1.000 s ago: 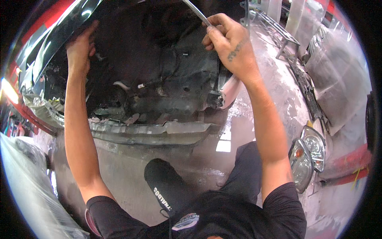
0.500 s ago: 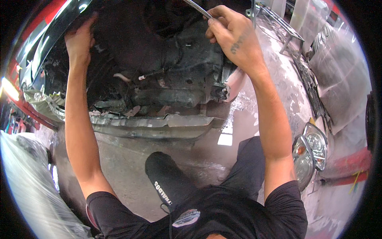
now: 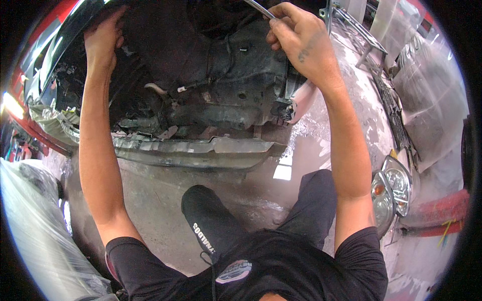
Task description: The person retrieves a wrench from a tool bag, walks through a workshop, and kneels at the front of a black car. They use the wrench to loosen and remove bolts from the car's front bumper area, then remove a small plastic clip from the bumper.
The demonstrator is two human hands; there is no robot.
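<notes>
My right hand (image 3: pixel 306 42) pinches a slim silver metal rod (image 3: pixel 258 7) between thumb and fingers, at the upper right of the open car body (image 3: pixel 241 75). The rod's far end runs out of the picture. My left hand (image 3: pixel 103 45) is raised at the upper left, beside the glossy dark body panel (image 3: pixel 75 25). Its index finger stretches upward and the others are bent, with no tool visible in it. Between my arms lies the dark cavity, with a small white connector (image 3: pixel 182 90) and a pale hose end (image 3: pixel 154 89).
A bent grey lower panel (image 3: pixel 201 148) crosses the near side of the cavity. Loose headlights (image 3: pixel 391 188) lie on the floor to the right. Plastic sheeting (image 3: pixel 45 220) covers something at left; more sheeting (image 3: pixel 427 95) hangs at right, near a metal frame (image 3: pixel 359 37).
My right hand and the rod have shifted slightly right and up. My left hand has barely moved, and the view has shifted a little.
</notes>
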